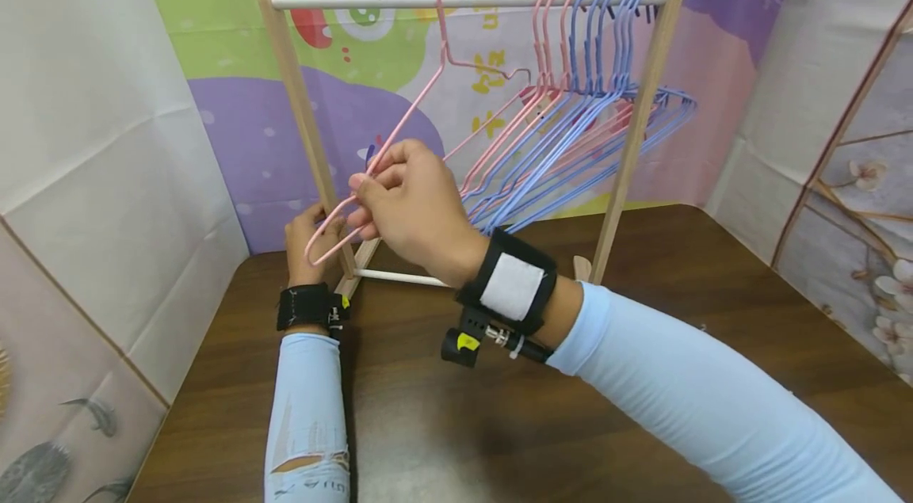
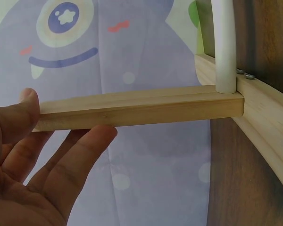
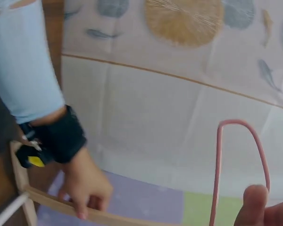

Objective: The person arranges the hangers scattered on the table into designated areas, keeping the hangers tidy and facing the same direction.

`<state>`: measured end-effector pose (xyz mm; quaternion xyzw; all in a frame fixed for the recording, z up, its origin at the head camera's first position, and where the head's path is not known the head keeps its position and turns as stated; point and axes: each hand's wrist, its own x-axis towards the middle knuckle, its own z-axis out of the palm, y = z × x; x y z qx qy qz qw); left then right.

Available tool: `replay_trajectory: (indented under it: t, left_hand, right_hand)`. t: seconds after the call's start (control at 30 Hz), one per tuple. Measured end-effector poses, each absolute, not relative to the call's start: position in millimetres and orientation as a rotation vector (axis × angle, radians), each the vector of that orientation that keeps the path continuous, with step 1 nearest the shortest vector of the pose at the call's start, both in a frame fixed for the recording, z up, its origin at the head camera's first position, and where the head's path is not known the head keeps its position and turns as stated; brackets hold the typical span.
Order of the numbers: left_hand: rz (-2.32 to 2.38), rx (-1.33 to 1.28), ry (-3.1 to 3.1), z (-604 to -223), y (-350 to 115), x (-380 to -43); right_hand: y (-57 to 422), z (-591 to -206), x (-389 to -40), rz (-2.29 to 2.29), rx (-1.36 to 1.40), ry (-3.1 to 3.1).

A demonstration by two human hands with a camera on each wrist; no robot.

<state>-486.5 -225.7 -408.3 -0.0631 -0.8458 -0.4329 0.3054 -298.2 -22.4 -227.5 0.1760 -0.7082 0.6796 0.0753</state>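
My right hand (image 1: pixel 424 206) pinches a pink clothes hanger (image 1: pixel 409 111) near its rounded lower corner, thumb against the wire. The hanger is tilted, its hook standing up and overlapping the white rail (image 1: pixel 364 2) in the head view. In the right wrist view, the hanger's bent end (image 3: pixel 218 165) rises beside my thumb. My left hand (image 1: pixel 305 245) grips the left wooden post (image 1: pixel 296 91) of the rack low down. The left wrist view shows thumb and fingers on opposite sides of that post (image 2: pixel 141 110).
Several pink hangers (image 1: pixel 545 36) and blue hangers (image 1: pixel 599 43) hang bunched at the rail's right end, by the right post (image 1: pixel 635 146). A white lower bar (image 1: pixel 403 277) joins the posts above the brown table (image 1: pixel 428 408). Patterned cloth (image 1: pixel 214 12) stands behind and at both sides.
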Motion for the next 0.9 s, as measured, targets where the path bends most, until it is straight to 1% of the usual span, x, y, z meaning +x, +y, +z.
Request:
replay_trajectory:
  t: [0.1, 0.3, 0.53, 0.9]
  left_hand:
    - [-1.098, -0.180, -2.248, -406, -225, -484]
    - [-1.172, -0.130, -2.298, -404, -223, -482]
    - [-1.193, -0.118, -2.315, -402, -223, -480]
    - [-1.202, -0.114, -2.313, -403, -222, -481]
  right_hand:
    - [-15, -219, -299, 2.027, 0.479, -2.103]
    - [2, -209, -302, 2.000, 0.410, -2.087]
    - [19, -214, -307, 1.999, 0.372, -2.066]
    - [31, -225, -312, 1.997, 0.324, -2.098]
